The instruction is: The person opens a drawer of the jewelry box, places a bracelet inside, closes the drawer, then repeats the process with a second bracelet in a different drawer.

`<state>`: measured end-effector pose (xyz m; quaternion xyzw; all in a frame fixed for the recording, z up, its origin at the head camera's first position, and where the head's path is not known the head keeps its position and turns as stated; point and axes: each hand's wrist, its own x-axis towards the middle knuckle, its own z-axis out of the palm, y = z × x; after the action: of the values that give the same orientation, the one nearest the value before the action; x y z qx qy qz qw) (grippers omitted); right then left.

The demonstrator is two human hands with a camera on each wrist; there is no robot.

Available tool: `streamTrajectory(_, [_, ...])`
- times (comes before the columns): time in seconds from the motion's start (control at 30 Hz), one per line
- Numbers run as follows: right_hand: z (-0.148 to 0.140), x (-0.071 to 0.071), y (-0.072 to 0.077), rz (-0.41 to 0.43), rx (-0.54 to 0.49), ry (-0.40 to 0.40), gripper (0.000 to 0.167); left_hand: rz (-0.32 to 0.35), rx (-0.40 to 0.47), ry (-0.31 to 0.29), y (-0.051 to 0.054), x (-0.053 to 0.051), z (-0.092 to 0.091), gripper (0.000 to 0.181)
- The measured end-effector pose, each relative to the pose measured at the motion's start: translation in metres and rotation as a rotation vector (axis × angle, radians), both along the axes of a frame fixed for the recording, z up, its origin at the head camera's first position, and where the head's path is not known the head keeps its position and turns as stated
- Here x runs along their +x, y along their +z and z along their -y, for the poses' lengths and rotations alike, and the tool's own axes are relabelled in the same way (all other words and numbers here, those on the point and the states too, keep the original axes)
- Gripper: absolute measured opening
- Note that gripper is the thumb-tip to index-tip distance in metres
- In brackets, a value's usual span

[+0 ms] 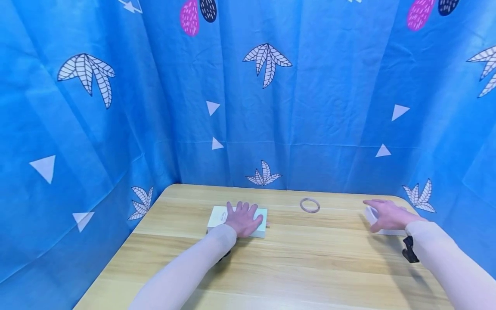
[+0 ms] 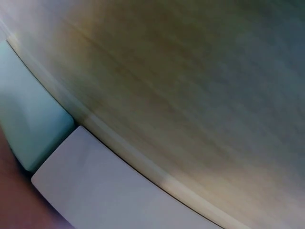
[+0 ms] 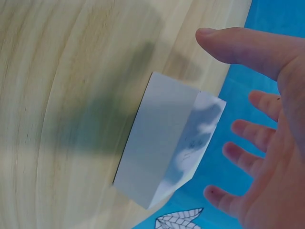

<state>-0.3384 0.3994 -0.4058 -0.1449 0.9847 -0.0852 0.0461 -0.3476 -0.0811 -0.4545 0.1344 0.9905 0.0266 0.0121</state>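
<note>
A flat box, white on its left part and mint green on its right, lies at the back left of the table. My left hand rests across its top with the fingers spread. In the left wrist view the mint section meets the white section at a seam. At the right, my right hand is held over a white box, thumb and fingers apart. The right wrist view shows a gap between that hand and the box, whose top carries small faint print.
A thin pinkish ring lies on the wooden table between the two boxes. A small pink tab pokes out at the mint part's right side. A blue patterned curtain hangs behind the table and along both sides.
</note>
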Motion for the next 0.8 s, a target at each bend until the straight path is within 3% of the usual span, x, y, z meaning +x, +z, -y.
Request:
streamTrajectory(0.27, [-0.016, -0.002, 0.000, 0.055, 0.005, -0.037, 0.100, 0.023, -0.009, 0.005, -0.011, -0.009, -0.003, 0.070])
streamTrajectory(0.8, [-0.032, -0.006, -0.001, 0.086, -0.003, -0.047, 0.104, 0.014, -0.022, 0.007, -0.011, -0.010, -0.009, 0.070])
